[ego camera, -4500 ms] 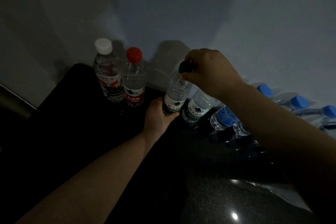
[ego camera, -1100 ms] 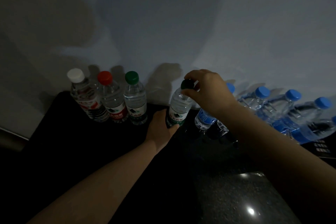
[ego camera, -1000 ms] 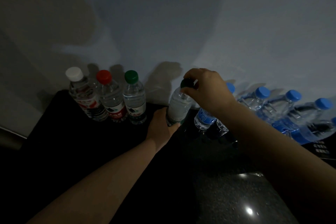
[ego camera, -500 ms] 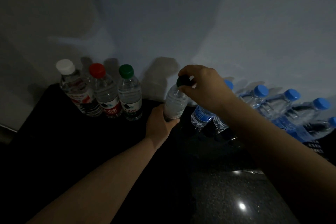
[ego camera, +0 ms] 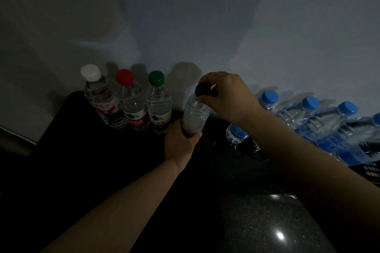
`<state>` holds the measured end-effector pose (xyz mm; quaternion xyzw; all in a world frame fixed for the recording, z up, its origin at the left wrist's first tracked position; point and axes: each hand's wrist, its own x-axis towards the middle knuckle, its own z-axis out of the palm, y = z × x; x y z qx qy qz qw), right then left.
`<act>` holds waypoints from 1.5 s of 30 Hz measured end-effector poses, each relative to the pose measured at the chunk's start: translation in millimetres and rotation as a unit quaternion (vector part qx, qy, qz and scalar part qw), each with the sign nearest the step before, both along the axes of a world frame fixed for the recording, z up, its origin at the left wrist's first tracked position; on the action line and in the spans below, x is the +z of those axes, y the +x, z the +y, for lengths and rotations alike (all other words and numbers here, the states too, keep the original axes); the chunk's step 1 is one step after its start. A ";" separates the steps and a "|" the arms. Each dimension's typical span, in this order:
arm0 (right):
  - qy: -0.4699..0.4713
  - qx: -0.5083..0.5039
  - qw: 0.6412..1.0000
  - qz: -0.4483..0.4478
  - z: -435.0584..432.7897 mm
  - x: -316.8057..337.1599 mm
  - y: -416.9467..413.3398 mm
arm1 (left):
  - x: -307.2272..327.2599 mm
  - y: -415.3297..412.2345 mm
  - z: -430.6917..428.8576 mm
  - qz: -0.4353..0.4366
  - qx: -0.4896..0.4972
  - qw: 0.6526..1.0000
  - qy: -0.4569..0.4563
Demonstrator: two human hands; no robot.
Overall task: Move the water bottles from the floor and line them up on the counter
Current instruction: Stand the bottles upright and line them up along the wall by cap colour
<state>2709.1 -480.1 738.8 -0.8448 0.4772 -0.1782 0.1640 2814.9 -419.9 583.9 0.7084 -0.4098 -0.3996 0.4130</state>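
Observation:
A clear water bottle (ego camera: pixel 195 115) with a dark green cap stands on the black counter (ego camera: pixel 123 170), leaning slightly. My left hand (ego camera: pixel 181 139) grips its lower body, and my right hand (ego camera: pixel 228 96) pinches its cap from above. To its left, three bottles stand in a row against the wall: a white-capped bottle (ego camera: pixel 100 98), a red-capped bottle (ego camera: pixel 132 102) and a green-capped bottle (ego camera: pixel 158 102). Right of my hands, several blue-capped bottles (ego camera: pixel 306 115) stand along the wall, partly hidden by my right arm.
A pale wall (ego camera: pixel 205 26) rises right behind the bottles. The counter's left edge drops off near a dim ledge (ego camera: pixel 14 139). A glossy speckled patch of counter (ego camera: pixel 267 228) with a light glint lies at the front right.
The view has shifted a little. The bottle in my hands has turned so its label faces away, and it has edged nearer the green-capped bottle. Both hands keep their hold.

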 end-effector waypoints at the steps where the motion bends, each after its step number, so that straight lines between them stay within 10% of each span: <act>1: -0.002 0.001 1.000 -0.002 -0.3 -0.6 2.7 | -1.5 2.8 1.9 -0.003 0.006 1.000 0.002; 45: 0.049 -0.040 0.998 -0.008 5.9 6.9 18.6 | 11.6 48.3 27.8 -0.014 -0.150 0.983 0.104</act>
